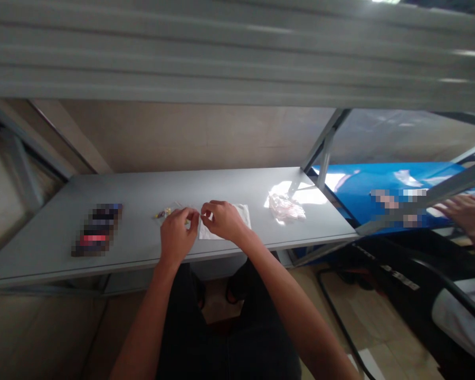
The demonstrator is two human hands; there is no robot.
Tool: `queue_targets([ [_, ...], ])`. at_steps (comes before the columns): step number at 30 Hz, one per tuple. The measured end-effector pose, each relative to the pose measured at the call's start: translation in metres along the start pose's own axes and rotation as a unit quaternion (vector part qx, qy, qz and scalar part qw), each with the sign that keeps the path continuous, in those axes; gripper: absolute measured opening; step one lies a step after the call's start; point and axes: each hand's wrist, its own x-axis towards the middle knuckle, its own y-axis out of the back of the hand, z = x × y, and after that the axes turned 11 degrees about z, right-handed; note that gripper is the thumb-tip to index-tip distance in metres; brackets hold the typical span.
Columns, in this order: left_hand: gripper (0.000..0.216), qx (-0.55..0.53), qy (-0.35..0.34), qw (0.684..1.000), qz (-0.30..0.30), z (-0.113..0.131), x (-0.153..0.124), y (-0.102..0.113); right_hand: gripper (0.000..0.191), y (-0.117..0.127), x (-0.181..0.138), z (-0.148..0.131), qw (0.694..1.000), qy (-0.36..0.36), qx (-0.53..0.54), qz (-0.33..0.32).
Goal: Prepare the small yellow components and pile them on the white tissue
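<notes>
My left hand (177,232) and my right hand (224,219) meet over the grey shelf (142,190), fingertips pinched close together on a small clear thing I cannot make out. Under my right hand lies a white sheet (243,214). A few small coloured pieces (163,213) rest just left of my left hand. Both hands have curled fingers.
A pile of clear plastic bags (285,207) lies in a sun patch to the right. A blurred dark object (97,229) sits on the shelf's left. Another person's hand (469,211) reaches over a blue surface (380,184) at far right. An upper shelf (237,58) hangs overhead.
</notes>
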Motion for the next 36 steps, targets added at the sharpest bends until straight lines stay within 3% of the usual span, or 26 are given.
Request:
queue_targets([
  [3,0.019,0.039,-0.039,0.998,-0.015,0.002,0.004,0.001,0.023,0.003,0.002,0.000,0.999,0.024,-0.027,-0.027],
  [8,0.017,0.088,-0.079,0.993,-0.032,0.004,0.011,0.001,0.021,0.004,0.003,-0.001,0.997,0.026,-0.067,-0.041],
  [17,0.016,0.105,-0.039,0.992,-0.064,0.007,0.004,0.002,0.022,0.003,0.001,0.003,0.993,-0.024,-0.114,0.000],
  [21,0.015,0.062,-0.032,0.997,-0.032,0.009,0.003,0.006,0.016,-0.001,0.000,0.003,0.997,-0.060,-0.041,0.038],
  [24,0.015,-0.061,0.025,0.997,0.032,0.001,0.001,0.002,0.009,-0.004,0.000,0.009,0.985,-0.096,0.131,0.058],
  [27,0.033,-0.204,0.180,0.959,0.075,-0.014,-0.001,-0.011,0.002,-0.005,0.002,0.017,0.935,-0.142,0.317,0.064],
  [31,0.045,-0.421,0.364,0.831,0.003,-0.026,-0.001,-0.035,0.015,-0.002,0.004,0.025,0.880,-0.174,0.437,0.068],
  [33,0.046,-0.493,0.400,0.772,-0.040,-0.026,-0.001,-0.043,0.019,0.000,0.002,0.030,0.864,-0.191,0.461,0.065],
  [36,0.047,-0.514,0.410,0.752,-0.045,-0.025,-0.001,-0.051,0.024,0.002,-0.004,0.042,0.858,-0.211,0.464,0.062],
])
